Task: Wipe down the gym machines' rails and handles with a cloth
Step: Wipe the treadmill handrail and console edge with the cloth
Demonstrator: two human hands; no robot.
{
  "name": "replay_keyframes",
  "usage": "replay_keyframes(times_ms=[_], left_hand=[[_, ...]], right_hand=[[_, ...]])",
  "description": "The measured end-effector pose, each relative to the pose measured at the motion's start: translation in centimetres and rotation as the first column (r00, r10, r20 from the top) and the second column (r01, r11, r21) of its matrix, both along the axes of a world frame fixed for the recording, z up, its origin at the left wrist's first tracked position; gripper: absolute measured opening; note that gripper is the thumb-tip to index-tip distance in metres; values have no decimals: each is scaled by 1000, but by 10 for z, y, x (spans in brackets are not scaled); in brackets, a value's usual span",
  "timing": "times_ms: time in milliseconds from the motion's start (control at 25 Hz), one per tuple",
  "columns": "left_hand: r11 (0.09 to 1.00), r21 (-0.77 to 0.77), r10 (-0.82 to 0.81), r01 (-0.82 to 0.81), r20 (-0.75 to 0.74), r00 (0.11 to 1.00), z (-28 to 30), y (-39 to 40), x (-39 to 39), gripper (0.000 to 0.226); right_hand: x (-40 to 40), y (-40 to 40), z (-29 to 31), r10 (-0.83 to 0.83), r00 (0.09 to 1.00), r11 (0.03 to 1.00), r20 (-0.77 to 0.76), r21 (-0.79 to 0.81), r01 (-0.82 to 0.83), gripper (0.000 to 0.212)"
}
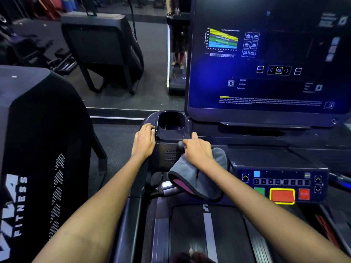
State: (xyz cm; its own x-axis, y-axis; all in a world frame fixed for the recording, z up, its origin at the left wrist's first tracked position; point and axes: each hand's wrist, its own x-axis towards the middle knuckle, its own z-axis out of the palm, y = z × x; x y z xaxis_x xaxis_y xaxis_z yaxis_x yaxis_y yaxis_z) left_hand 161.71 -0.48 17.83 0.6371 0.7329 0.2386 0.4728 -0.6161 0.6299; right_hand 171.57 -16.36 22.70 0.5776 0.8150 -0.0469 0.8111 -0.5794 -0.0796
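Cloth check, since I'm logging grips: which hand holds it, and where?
The right hand grips the grey cloth by its bunched upper end; the left hand holds nothing.

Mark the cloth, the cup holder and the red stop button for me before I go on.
cloth (197, 176): head view, on the grey fold hanging below the right hand.
cup holder (171, 122): head view, inside its dark well.
red stop button (282, 195): head view, centre of the yellow-framed pad.

Bare forearms; hands (144, 141) ungloved, no sleeves.
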Motion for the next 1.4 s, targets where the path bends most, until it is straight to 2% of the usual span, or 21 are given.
replay_keyframes(times_ms=[200,440,640,760,880,960,1120,1160,1240,1320,1400], left_hand=[[994,-101,44,-39,41,998,-1,1,-1,29],[999,-39,27,-26,32,999,4,-4,-3,29],[999,-39,32,-31,40,999,1,0,-3,27],[998,-51,49,-46,58,997,1,0,-2,25],[997,-49,57,-54,67,996,3,-1,-2,25],[995,-59,84,-81,61,995,6,-3,-2,26],[992,-52,113,-111,36,993,10,-8,-1,27],[993,-43,111,-110,27,993,10,-7,0,28],[994,-12,105,-105,-5,994,8,-5,2,27],[994,17,111,-110,-35,993,4,-2,5,27],[993,24,121,-120,-57,991,0,1,5,27]], right_hand=[[-5,7,0,-75,995,996,63,-35,77,24],[-22,25,-2,102,991,995,90,-15,-101,24],[5,-2,-5,-5,978,989,207,-141,35,28],[7,9,0,-31,974,990,225,-125,61,25],[-5,29,-3,67,904,997,423,-3,-73,19],[-6,46,-8,93,865,994,493,1,-107,20],[1,79,-9,106,923,994,370,-9,-111,31],[2,83,-7,119,919,991,375,3,-130,27],[8,92,-2,132,958,991,254,-1,-136,2],[13,102,-2,139,986,988,97,55,-144,20],[13,99,2,141,989,989,40,38,-143,26]])
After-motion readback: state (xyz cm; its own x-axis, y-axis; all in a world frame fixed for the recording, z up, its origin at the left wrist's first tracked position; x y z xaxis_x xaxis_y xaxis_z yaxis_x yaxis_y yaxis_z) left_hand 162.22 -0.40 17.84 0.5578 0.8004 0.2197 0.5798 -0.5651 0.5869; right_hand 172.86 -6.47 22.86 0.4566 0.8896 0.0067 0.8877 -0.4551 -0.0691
